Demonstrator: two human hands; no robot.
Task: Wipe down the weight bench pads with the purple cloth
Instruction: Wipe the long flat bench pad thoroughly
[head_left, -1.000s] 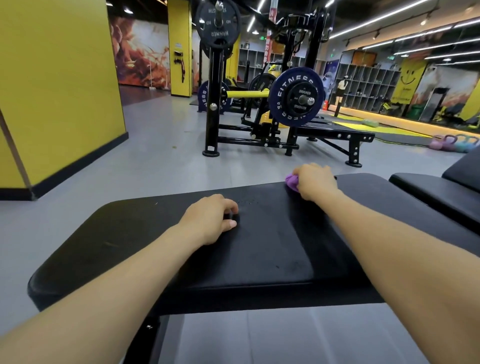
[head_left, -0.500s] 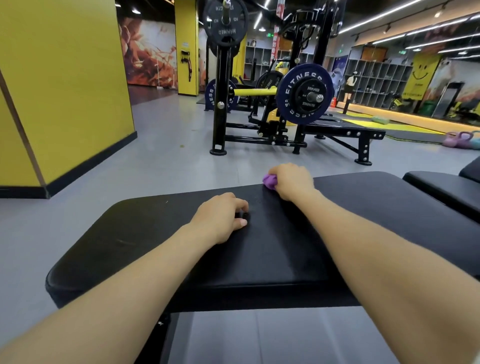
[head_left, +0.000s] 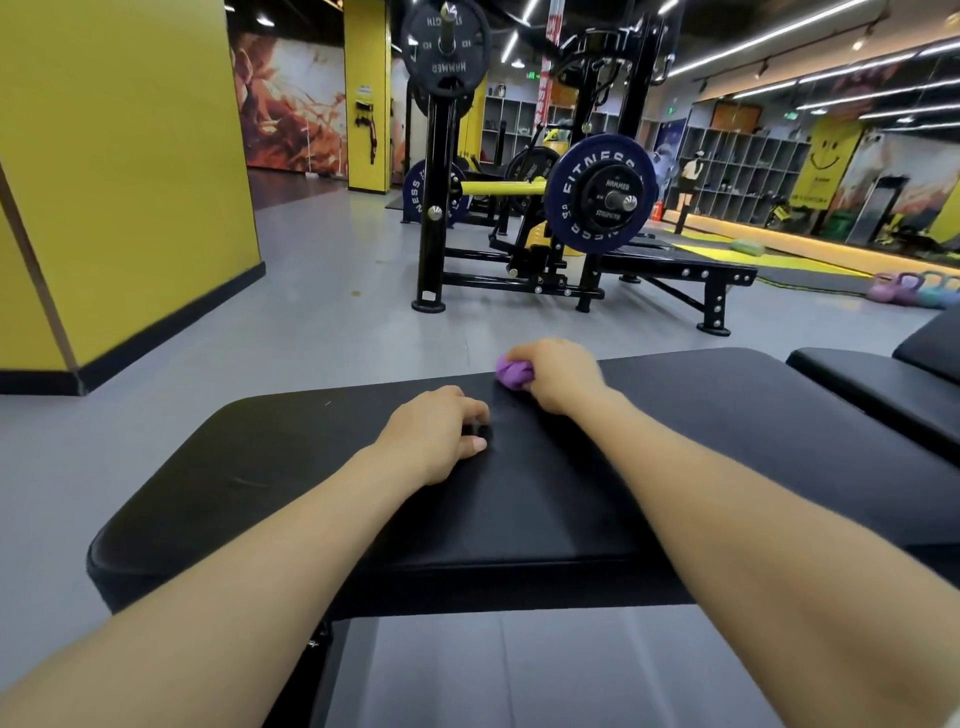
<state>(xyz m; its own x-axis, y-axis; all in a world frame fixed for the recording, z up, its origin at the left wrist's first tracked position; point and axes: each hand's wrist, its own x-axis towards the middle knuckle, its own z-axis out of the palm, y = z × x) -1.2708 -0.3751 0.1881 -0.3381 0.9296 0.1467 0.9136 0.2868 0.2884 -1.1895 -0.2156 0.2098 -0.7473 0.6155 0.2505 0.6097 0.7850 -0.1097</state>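
Right hand (head_left: 558, 375) gripping purple cloth (head_left: 513, 372) on bench pad (head_left: 727, 431) — left hand (head_left: 436, 434) seemingly resting

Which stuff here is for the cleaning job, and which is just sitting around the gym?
For the job:
purple cloth, bunched in the right hand
black bench pad
left hand, resting on the pad

Just around:
barbell rack
blue weight plate
kettlebells
second bench

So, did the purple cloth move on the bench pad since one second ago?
Yes. The purple cloth, gripped by the right hand, slid left along the far edge of the bench pad, closer to the resting left hand.
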